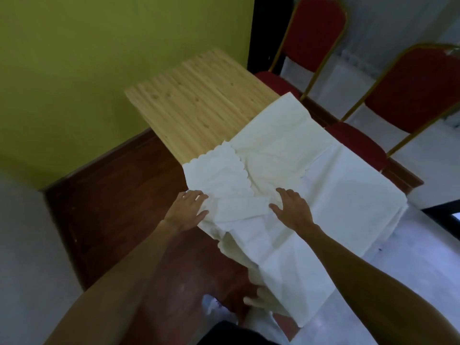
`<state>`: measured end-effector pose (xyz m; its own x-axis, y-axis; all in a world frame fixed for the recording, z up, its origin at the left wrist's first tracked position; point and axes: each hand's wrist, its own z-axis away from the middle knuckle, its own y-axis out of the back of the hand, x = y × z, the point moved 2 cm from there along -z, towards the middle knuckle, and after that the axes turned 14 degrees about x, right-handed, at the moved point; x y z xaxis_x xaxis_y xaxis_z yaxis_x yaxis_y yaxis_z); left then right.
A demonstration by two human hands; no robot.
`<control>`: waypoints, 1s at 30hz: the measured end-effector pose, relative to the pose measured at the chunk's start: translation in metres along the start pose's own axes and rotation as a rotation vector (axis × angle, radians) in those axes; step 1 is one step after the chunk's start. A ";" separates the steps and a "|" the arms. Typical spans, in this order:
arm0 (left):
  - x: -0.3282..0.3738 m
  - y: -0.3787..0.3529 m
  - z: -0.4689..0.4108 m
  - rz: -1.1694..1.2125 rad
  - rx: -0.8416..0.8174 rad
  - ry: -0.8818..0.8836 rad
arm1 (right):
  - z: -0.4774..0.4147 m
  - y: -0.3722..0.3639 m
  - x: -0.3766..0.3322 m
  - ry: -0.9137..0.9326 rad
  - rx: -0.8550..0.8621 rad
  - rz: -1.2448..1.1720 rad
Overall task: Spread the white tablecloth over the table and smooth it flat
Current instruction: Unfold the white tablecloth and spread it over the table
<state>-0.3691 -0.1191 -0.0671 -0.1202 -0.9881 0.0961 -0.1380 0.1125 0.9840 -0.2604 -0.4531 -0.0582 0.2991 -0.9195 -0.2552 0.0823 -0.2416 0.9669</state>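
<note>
The white tablecloth (313, 175) lay over the near half of the table (199, 103), still partly folded on itself, while the far half of the table's wooden top was bare. A scalloped hem (225, 155) crossed the table near its middle, and a loose length of cloth hung off the table's near end towards the person's legs. Rumpled layers overlapped at the table's near left corner.

The left hand (185, 211) was at the table's left edge, holding a fold of the cloth between thumb and fingers. The right hand (295, 209) rested on the cloth further in over the table, palm down, fingers spread and apart, pinching nothing. Two red chairs (420, 95) stood along the table's right side.

The step in hand appeared to be unfolding: the cloth was placed but not opened out, and smoothing had not properly begun. The next move likely called for lifting the folded layers and carrying the scalloped hem to the table's far end. The overhang would then need evening on each side before the creases were pressed out from the table's centre.
</note>
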 end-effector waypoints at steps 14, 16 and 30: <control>-0.021 -0.041 -0.073 -0.132 -0.174 -0.017 | -0.015 -0.055 -0.027 -0.180 -0.151 0.131; -0.026 -0.050 -0.090 -0.118 -0.184 -0.034 | -0.026 -0.063 -0.023 -0.208 -0.160 0.117; -0.170 -0.044 -0.170 -0.080 0.129 -0.106 | -0.247 -0.040 -0.121 0.008 0.020 -0.031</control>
<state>-0.1753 0.0264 -0.1014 -0.2057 -0.9786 -0.0049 -0.2753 0.0531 0.9599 -0.0646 -0.2556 -0.0674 0.3047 -0.9089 -0.2847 0.0731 -0.2757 0.9585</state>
